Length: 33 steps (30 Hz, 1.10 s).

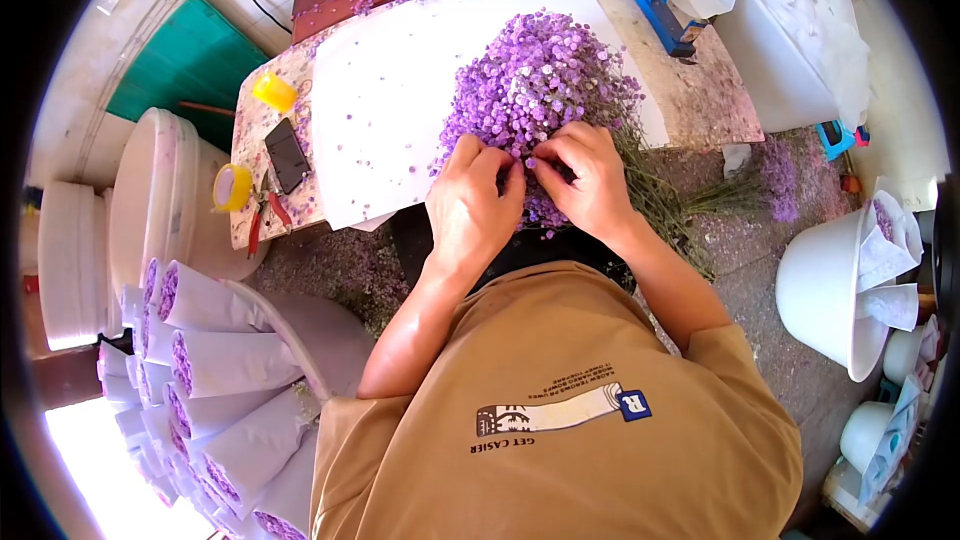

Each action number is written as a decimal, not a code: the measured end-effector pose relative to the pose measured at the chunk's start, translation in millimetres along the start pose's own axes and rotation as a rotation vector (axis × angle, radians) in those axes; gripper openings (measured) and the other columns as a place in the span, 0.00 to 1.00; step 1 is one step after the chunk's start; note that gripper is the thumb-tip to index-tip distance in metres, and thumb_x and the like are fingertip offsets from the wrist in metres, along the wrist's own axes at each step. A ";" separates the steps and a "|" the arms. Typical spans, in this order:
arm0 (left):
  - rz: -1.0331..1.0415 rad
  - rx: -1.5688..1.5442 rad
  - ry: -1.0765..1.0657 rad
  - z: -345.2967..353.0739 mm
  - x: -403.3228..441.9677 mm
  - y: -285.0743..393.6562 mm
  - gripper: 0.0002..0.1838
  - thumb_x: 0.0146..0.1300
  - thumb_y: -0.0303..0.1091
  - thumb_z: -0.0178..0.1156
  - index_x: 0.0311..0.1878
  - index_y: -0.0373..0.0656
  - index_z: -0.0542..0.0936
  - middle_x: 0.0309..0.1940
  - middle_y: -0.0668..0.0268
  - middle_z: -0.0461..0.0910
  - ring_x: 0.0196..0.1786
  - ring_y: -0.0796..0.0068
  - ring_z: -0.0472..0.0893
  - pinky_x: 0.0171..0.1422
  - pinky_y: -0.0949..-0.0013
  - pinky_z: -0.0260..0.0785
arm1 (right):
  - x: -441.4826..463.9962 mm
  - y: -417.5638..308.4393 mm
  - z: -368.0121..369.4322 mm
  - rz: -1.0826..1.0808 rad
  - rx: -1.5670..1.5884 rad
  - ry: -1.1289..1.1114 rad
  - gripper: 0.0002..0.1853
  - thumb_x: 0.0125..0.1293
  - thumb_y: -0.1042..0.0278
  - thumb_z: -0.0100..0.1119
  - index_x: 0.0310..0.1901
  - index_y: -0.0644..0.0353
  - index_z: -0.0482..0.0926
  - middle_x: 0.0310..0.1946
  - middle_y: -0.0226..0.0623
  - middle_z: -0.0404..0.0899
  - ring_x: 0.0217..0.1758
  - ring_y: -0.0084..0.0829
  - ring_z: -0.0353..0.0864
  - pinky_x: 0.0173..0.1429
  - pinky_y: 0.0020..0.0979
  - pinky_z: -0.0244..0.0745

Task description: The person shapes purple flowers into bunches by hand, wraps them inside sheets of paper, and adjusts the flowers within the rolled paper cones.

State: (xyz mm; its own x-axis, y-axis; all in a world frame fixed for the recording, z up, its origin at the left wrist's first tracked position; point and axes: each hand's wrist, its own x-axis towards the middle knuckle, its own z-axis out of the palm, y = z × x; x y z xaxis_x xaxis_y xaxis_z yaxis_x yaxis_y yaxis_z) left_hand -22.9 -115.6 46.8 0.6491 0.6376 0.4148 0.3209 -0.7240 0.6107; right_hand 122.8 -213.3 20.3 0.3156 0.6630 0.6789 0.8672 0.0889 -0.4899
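A big bunch of purple baby's breath (535,75) rests at the near edge of the table, its heads on a white paper sheet (380,110) and its green stems trailing to the right. My left hand (475,200) is closed in a pinch at the lower front blossoms. Close beside it, my right hand (583,178) pinches the same blossoms with thumb and forefinger. The fingertips of both hands nearly meet, and whatever fine piece lies between them is too small to make out.
On the table's left lie yellow tape rolls (274,91), a phone (287,155) and red-handled pliers (268,212). A blue tape dispenser (665,15) stands at the back right. Paper-wrapped bunches (235,360) fill a bucket at lower left. A white tub (825,285) is at right; stems litter the floor.
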 end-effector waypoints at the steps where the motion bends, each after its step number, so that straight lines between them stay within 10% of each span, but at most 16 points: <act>1: 0.015 0.010 -0.003 1.1 0.6 -1.5 0.04 0.62 0.28 0.69 0.36 0.37 0.86 0.34 0.60 0.80 0.33 0.60 0.82 0.39 0.61 0.75 | 0.3 0.3 -0.4 -0.002 -0.002 0.001 0.07 0.55 0.75 0.75 0.33 0.56 0.84 0.31 0.31 0.79 0.38 0.38 0.80 0.46 0.40 0.67; 11: -0.543 -1.560 -0.233 -48.7 15.9 -6.3 0.10 0.73 0.32 0.47 0.40 0.37 0.75 0.38 0.57 0.76 0.24 0.81 0.63 0.28 0.76 0.54 | -1.7 -1.3 -4.5 -0.006 0.007 -0.038 0.09 0.54 0.77 0.74 0.36 0.57 0.85 0.34 0.34 0.82 0.38 0.39 0.80 0.46 0.38 0.69; 15: -0.600 -1.459 -0.381 -41.3 24.0 -17.3 0.10 0.73 0.32 0.53 0.42 0.35 0.79 0.35 0.61 0.78 0.25 0.82 0.66 0.29 0.76 0.57 | -2.6 -2.9 -1.7 -0.011 0.016 -0.023 0.08 0.55 0.75 0.75 0.34 0.55 0.84 0.32 0.31 0.80 0.38 0.36 0.80 0.47 0.39 0.67; 17: -0.379 -0.739 -0.393 -33.7 25.0 -12.7 0.09 0.71 0.31 0.61 0.45 0.34 0.83 0.31 0.67 0.80 0.28 0.83 0.70 0.31 0.76 0.60 | -1.7 -3.3 -2.6 -0.021 0.012 -0.018 0.08 0.54 0.75 0.75 0.34 0.55 0.84 0.32 0.31 0.80 0.38 0.36 0.80 0.47 0.39 0.67; 21: -0.155 -0.381 -0.193 -19.5 20.3 -13.3 0.08 0.66 0.27 0.69 0.45 0.34 0.87 0.28 0.69 0.79 0.31 0.81 0.73 0.37 0.72 0.68 | -2.2 -3.4 -3.0 -0.043 0.002 -0.019 0.08 0.54 0.75 0.76 0.35 0.55 0.84 0.32 0.31 0.80 0.38 0.37 0.79 0.47 0.39 0.67; 28: 0.006 -0.177 -0.201 -15.3 19.9 -14.3 0.09 0.59 0.25 0.73 0.43 0.35 0.87 0.30 0.63 0.78 0.30 0.74 0.75 0.38 0.69 0.70 | -3.6 -3.8 -1.4 -0.071 -0.016 -0.034 0.09 0.54 0.74 0.76 0.35 0.55 0.84 0.32 0.30 0.79 0.38 0.36 0.79 0.47 0.39 0.66; 30: -0.033 -0.152 -0.199 -14.2 19.6 -13.9 0.06 0.59 0.26 0.71 0.39 0.40 0.87 0.35 0.56 0.82 0.33 0.55 0.81 0.41 0.59 0.75 | -4.3 -3.5 -0.2 -0.075 -0.022 -0.029 0.09 0.54 0.74 0.76 0.35 0.55 0.84 0.32 0.30 0.79 0.38 0.36 0.79 0.47 0.39 0.66; 33: -0.029 -0.211 -0.186 -17.1 15.8 -14.4 0.05 0.61 0.27 0.70 0.39 0.39 0.85 0.33 0.61 0.81 0.30 0.64 0.80 0.38 0.64 0.73 | -3.2 -3.4 -0.3 -0.079 -0.014 -0.020 0.09 0.54 0.74 0.76 0.34 0.55 0.84 0.32 0.30 0.79 0.38 0.36 0.79 0.47 0.39 0.65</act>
State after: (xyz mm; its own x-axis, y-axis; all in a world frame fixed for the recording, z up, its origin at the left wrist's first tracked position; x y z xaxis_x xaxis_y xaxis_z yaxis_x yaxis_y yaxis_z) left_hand -29.0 -90.6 56.1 0.7636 0.5840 0.2754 0.2038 -0.6227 0.7554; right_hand 119.0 -216.0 19.9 0.2385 0.6687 0.7043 0.8944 0.1313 -0.4276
